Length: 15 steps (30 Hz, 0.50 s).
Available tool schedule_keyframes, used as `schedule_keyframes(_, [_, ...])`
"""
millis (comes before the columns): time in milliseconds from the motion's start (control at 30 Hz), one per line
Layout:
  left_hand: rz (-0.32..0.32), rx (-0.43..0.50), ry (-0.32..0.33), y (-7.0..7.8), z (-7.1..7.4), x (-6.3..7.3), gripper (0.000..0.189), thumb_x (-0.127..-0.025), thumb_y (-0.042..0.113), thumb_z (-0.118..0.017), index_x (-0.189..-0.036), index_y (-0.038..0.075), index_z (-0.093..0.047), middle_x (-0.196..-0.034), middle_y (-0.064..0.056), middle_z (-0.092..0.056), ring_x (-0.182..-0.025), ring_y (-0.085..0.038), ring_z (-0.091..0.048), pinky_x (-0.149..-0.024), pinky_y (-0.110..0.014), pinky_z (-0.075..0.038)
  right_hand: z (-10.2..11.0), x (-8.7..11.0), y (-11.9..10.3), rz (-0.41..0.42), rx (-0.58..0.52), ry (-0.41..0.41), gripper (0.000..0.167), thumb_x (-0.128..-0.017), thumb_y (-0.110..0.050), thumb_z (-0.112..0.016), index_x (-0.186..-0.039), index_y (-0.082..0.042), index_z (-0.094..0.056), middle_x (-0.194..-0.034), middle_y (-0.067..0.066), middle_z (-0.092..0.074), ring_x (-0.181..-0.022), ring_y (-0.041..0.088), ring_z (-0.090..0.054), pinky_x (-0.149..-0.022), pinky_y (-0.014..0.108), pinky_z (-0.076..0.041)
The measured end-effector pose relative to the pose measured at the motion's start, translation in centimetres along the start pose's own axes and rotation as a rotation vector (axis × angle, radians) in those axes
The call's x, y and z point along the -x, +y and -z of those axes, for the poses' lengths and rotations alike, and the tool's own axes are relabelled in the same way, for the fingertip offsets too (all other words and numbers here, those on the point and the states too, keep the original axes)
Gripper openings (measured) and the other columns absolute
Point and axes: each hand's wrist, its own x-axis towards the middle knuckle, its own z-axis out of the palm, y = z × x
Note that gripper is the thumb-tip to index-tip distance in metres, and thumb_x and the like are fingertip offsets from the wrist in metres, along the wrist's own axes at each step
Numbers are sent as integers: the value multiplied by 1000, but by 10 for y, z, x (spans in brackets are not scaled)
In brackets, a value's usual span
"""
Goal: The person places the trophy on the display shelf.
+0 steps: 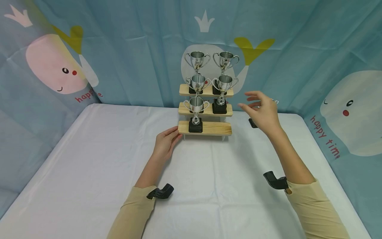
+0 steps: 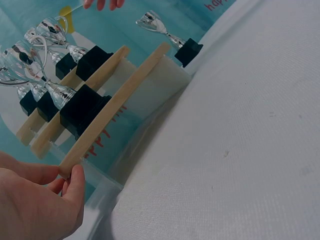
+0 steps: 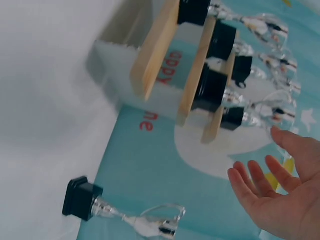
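Note:
A three-tiered wooden display stand (image 1: pixel 216 128) bears small silver trophy cups with black bases. Two stand on the top tier, two on the middle one, and a single trophy (image 1: pixel 195 124) is on the left of the bottom tier. My left hand (image 1: pixel 165 143) pinches the left end of the bottom board (image 2: pixel 116 102) between thumb and fingers. To the right of the stand, my right hand (image 1: pixel 264 111) is in the air with nothing in it, fingers spread and gently bent. Another trophy (image 3: pixel 82 198) stands on the table beyond that hand, mostly hidden by it in the head view.
A white cloth (image 1: pixel 104 172) covers the table. Behind and at the sides hangs a blue printed curtain (image 1: pixel 128 59), close to the back of the stand. Clear supports (image 1: pixel 223 138) show under the bottom board. Each wrist carries a black camera mount (image 1: pixel 161 192).

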Motion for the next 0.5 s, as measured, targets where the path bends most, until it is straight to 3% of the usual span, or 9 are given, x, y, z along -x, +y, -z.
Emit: schedule_keyframes(500, [2, 12, 10, -1, -1, -1, 42, -109, -3, -52, -151, -8, -50, -154, -24, -50, -138, -28, -56, -103, -20, -59, 21, -6, 29, -60, 55, 66, 50, -102, -17, -73, -145, 3, -57, -137, 30, -60, -124, 47, -60, -111, 60, -54])
